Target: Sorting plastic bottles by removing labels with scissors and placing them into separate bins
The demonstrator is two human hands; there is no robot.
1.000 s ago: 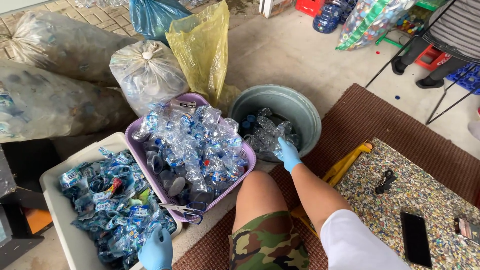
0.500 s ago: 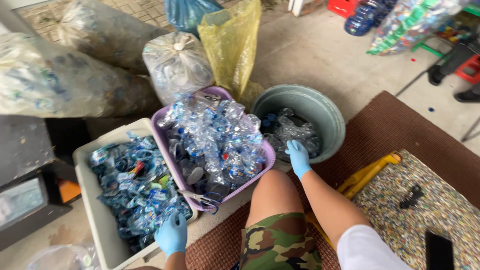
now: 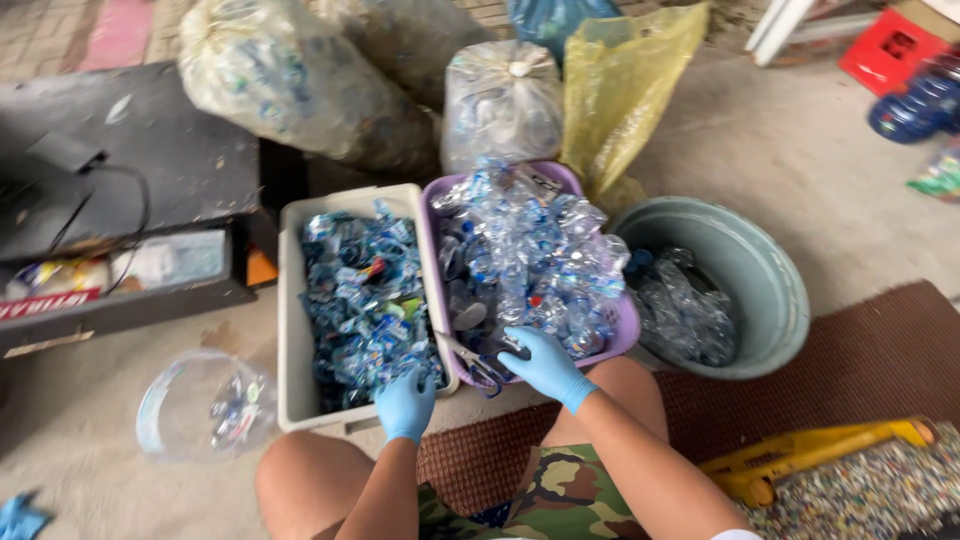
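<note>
Right hand (image 3: 545,365) moved onto scissors (image 3: 470,362), tips pointing up-left.

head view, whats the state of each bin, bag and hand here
white tub: heaped with blue plastic labels
purple basin: piled high with crushed clear bottles
green bucket: partly filled with clear plastic
scissors: lying at the purple basin's near rim
tied clear bag: knotted shut, full
yellow bag: open, slumped
left hand: gloved, on the labels
right hand: gloved, resting in the purple basin

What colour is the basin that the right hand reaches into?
Purple basin, under the blue-gloved right hand; the head view shows it.
</note>
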